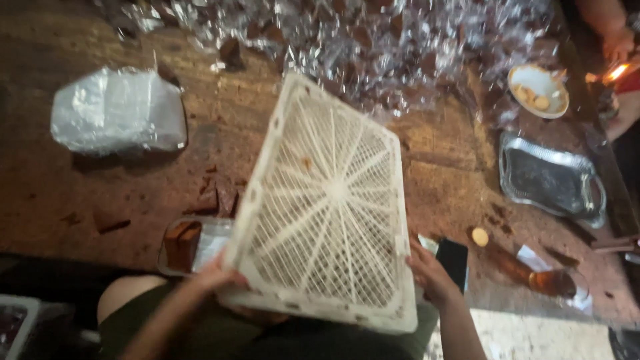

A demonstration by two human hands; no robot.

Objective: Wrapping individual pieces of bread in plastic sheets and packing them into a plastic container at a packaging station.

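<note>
Crate: a white plastic lattice crate (327, 207) is held tilted above the person's lap, its ribbed base facing the camera, its far corner raised over the brown work surface (80, 193)
Left hand: the left hand (217, 273) meets the crate at its lower left corner; the forearm rises from the lower left of the view, wrist roughly straight
Left fingers: curled round the crate's edge and gripping it; the fingertips are hidden behind the rim
Right hand: the right hand (430, 273) is set against the crate's lower right side, the forearm coming up from below with the wrist bent inward
Right fingers: spread and pressed along the crate's side wall, thumb towards the rim; a steadying hold, though motion blur hides how far they wrap round
Below the crate: a small clear tray (200, 250) holding a brown block (181, 243) lies just beside the left hand, partly covered by the crate
Near the right hand: a dark phone (453, 260) lies just beside it, with a brown bottle (533, 273) on its side further right
Far side: a heap of clear wrappers (373, 47) with brown pieces spreads across the top of the surface
Right side: a metal tray (553, 183) and a small bowl (540, 90) lie well apart from the crate
Left side: a folded clear bag (117, 110) lies on the surface
Other person: another person's hand (617, 43) shows at the top right corner
</note>
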